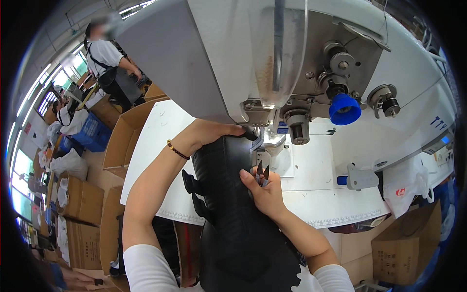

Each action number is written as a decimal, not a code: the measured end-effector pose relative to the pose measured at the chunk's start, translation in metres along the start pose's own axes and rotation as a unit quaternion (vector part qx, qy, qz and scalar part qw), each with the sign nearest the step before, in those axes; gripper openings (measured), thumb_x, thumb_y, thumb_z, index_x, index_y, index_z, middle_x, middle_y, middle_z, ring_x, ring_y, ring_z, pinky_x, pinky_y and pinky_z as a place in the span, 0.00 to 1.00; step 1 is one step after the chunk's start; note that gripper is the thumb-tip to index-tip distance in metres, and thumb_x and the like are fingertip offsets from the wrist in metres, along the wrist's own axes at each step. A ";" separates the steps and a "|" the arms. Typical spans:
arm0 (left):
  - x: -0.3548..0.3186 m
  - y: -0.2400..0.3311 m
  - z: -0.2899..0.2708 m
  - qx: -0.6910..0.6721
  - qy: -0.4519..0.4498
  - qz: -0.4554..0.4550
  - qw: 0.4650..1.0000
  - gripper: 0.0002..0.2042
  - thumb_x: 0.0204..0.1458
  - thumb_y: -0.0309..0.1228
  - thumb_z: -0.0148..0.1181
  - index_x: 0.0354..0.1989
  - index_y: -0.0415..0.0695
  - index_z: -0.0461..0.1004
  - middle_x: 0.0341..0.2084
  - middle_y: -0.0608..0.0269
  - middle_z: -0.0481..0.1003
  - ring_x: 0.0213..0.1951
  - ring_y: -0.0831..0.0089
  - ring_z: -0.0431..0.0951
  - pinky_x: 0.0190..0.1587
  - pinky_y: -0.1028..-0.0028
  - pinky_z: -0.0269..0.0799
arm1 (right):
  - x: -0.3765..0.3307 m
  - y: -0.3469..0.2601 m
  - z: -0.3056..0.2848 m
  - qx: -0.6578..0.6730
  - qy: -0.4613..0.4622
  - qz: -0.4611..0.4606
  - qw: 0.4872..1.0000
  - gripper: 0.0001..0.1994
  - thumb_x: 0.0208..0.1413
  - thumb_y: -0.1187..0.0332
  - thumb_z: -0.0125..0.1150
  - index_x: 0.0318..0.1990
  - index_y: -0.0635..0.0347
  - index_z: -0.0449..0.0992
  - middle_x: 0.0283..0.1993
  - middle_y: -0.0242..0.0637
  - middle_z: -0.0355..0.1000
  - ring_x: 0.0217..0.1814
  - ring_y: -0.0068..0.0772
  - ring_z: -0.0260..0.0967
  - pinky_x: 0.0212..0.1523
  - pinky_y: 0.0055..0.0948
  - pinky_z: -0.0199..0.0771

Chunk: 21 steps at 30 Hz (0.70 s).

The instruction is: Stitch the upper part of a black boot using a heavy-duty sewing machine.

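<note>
A long black padded piece (226,194), leather-like with stitched ribs and buckle-like tabs on its left side, runs from my body up to the sewing machine's presser foot area (262,138). My left hand (209,133) grips its far end, with the thumb pointing right beside the needle area; the fingers underneath are partly hidden. At the piece's right edge, my right hand (265,192) is closed with its thumb pressed on the black material. Thread snips (262,171) stick up out of that same hand, dark blades slightly apart.
The white sewing machine (404,112) has metal tension dials and a blue cup-shaped part (345,109). It overhangs a white table (331,204). A white plastic bag (406,185) hangs at right above a cardboard box (406,248). Cartons stand at left, where another person (104,63) is standing.
</note>
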<state>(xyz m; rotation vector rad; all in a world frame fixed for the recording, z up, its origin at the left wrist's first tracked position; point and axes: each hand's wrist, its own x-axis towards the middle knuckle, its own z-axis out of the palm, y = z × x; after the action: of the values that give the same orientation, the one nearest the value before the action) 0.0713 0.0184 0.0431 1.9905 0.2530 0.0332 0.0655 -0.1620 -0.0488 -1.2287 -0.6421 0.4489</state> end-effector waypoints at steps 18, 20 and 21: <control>-0.007 0.006 0.003 0.048 0.046 0.017 0.998 0.14 0.40 0.25 0.62 0.37 0.37 0.73 0.34 0.61 0.74 0.37 0.74 0.72 0.41 0.76 0.69 | 0.013 -0.009 -0.019 -0.056 -0.020 -0.001 0.998 0.19 0.52 0.61 0.55 0.14 0.57 0.61 0.12 0.22 0.55 0.16 0.11 0.49 0.16 0.19 0.48; -0.012 0.006 0.008 -0.054 0.065 -0.075 0.994 0.17 0.40 0.28 0.63 0.40 0.35 0.71 0.34 0.57 0.74 0.37 0.70 0.73 0.41 0.74 0.69 | 0.017 -0.018 -0.031 -0.064 -0.078 0.059 0.993 0.19 0.52 0.60 0.55 0.13 0.56 0.61 0.12 0.21 0.54 0.16 0.11 0.48 0.16 0.20 0.47; -0.015 0.004 0.009 -0.054 0.064 -0.075 0.994 0.17 0.40 0.28 0.63 0.40 0.35 0.71 0.34 0.57 0.74 0.37 0.70 0.73 0.41 0.74 0.69 | 0.023 -0.020 -0.043 -0.142 -0.113 0.016 0.983 0.20 0.51 0.57 0.55 0.13 0.56 0.62 0.12 0.21 0.55 0.16 0.12 0.48 0.16 0.20 0.47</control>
<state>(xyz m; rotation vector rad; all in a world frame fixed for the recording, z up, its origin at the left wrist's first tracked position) 0.0585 0.0059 0.0438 1.8599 0.4747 0.0768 0.1112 -0.1838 -0.0335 -1.4728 -0.9034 0.5421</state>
